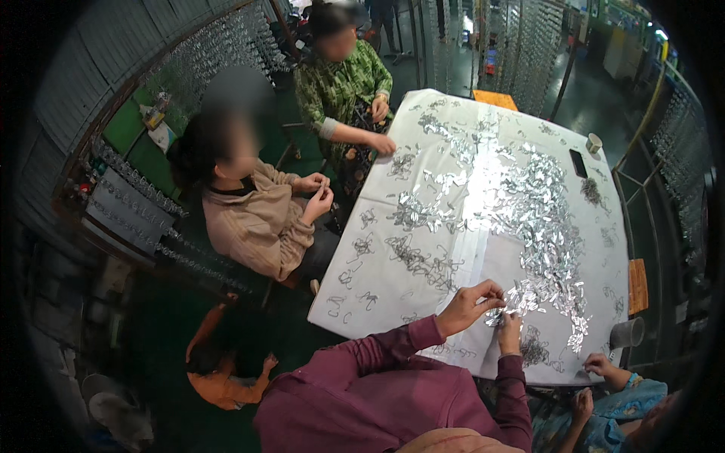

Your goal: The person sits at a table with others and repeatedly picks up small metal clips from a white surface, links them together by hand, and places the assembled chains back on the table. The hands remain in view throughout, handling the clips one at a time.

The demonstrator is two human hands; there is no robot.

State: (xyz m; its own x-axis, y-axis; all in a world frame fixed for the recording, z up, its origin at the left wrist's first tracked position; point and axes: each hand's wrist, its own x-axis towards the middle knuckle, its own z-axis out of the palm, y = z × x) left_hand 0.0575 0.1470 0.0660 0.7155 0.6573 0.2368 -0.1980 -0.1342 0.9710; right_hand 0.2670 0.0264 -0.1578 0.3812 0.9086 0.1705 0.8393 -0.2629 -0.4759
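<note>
My left hand (470, 308), coming from a maroon sleeve, is closed in a pinch near the front of the white table (513, 260). Just beside it, my right hand (510, 335) has its fingers pressed together. The fingertips nearly meet; what they hold is too small to make out. Small shiny silver flat pieces (545, 260) lie spread over the table's middle, reaching up to my fingers. Near my right hand sits a pile of thin dark wire hooks (535, 349). More wire hooks (423, 260) lie scattered left of my hands.
People in a tan jacket (253, 215) and a green patterned top (343, 87) are at the left edge. A person in blue (634, 400) works at the near right. A grey cup (627, 332), a phone (578, 164) and a tin (594, 143) line the right side.
</note>
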